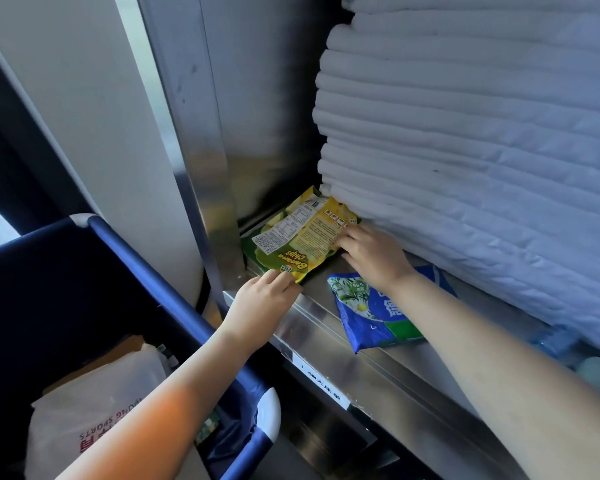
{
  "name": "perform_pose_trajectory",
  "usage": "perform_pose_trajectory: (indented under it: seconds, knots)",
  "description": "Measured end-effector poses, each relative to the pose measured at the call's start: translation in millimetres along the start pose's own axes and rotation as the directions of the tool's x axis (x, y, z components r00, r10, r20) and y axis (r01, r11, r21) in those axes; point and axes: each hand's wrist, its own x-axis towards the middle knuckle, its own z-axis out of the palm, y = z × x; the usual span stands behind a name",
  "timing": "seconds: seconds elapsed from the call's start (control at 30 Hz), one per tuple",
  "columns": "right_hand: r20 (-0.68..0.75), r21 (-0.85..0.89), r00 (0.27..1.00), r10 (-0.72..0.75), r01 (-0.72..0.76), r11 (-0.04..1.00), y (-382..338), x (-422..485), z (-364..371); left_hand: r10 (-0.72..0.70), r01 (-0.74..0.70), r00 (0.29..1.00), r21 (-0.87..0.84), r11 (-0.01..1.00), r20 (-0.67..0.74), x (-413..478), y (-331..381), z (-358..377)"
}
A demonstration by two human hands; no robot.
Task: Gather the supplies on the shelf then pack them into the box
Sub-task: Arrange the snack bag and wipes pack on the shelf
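Note:
A green and yellow bag of banana chips (297, 233) lies flat in the left corner of the steel shelf (312, 311). My left hand (262, 299) pinches the bag's near corner at the shelf's front edge. My right hand (373, 254) has its fingers on the bag's right edge. Under my right forearm lies a blue and green flat pack with daisies (368, 315), partly covered. The dark blue fabric box (94, 292) stands at the lower left, below the shelf.
A tall stack of folded white quilted pads (465, 133) fills the shelf's right side, against the chips bag. A white plastic bag with red print (94, 407) and brown paper lie in the box. A plastic bottle (555, 341) shows at far right.

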Motion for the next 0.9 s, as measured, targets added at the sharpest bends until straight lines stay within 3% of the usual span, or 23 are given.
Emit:
perform_pose_trajectory:
  seconds: [0.17,0.3,0.4,0.6,0.9]
  knots:
    - [-0.076,0.009,0.997,-0.026,0.027,1.0,3,5,4,-0.05,0.045,0.996,-0.07,0.997,-0.075,5,1,-6]
    - [-0.172,0.075,0.984,0.04,-0.028,0.997,2,7,2,-0.039,0.024,0.989,-0.105,0.994,-0.141,11,-2,-17]
    - [-0.341,0.175,0.935,0.099,-0.041,0.984,-1,4,-9,-0.02,0.002,0.981,-0.089,0.996,-0.193,13,-5,-32]
    - [-0.531,0.23,0.837,0.134,-0.009,0.973,-5,0,-39,-0.001,-0.026,0.947,-0.079,0.997,-0.322,18,-5,-62]
    - [-0.558,0.239,0.818,0.137,0.0,0.971,6,-32,-106,0.02,-0.079,0.892,-0.112,0.991,-0.452,23,25,-98]
